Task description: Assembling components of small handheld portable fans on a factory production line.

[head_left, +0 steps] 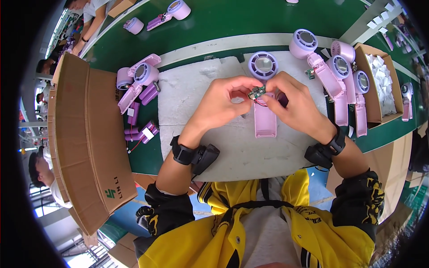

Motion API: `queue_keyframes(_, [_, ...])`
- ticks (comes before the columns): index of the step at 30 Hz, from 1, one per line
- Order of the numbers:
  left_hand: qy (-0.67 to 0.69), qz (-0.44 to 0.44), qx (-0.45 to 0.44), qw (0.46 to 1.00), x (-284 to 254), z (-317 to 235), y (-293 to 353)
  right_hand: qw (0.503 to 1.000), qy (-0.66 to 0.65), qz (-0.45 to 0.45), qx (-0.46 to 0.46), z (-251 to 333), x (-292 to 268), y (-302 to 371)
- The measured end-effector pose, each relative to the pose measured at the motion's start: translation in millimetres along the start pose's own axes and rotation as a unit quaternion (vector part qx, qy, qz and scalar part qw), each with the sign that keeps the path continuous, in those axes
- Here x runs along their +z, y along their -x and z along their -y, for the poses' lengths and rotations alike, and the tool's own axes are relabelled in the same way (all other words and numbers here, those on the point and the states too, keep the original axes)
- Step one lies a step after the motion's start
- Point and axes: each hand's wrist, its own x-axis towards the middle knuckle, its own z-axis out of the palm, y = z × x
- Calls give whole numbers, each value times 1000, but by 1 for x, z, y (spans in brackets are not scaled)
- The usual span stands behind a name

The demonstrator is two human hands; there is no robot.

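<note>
Between the fingertips of both hands sits a small green circuit board (257, 93) with thin red and black wires below it. My left hand (227, 99) pinches the board from the left, thumb and forefinger closed on it. From the other side my right hand (292, 97) grips it with fingers and thumb. Under my hands lies an opened lilac handheld fan with a round head (263, 65) and a pink handle shell (265, 120). My right fingers partly cover a dark purple piece by the handle. A grey-white foam mat (201, 147) supports the fan.
Left of the mat lie fan parts (144, 75) and purple wired battery cells (145, 132), beside a tall cardboard box (96, 134). Several open fans (328, 76) crowd the right, next to a carton (389, 117) of white paper pieces. A metal rail (214, 46) borders the green belt. Other people sit at far left.
</note>
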Motion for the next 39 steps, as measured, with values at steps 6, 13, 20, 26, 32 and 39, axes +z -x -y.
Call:
queue_keyframes(6, [-19,-38,19,999,4,0,1,999,15,-39,9,4,7,1])
queue_keyframes(13, [-53,-26,20,998,1,-1,1,999,17,-41,26,3,4,1])
queue_keyframes(20, [-66,-62,23,996,6,4,4,997,35,-61,14,2,6,1])
queue_keyframes(26, [-97,-62,57,992,7,-1,2,996,46,-71,19,5,4,-1])
queue_keyframes(32, [-159,-70,97,980,6,0,1,996,42,-73,12,3,6,-2])
queue_keyframes(39, [-134,-66,78,986,5,6,-1,995,57,-73,29,5,3,-2])
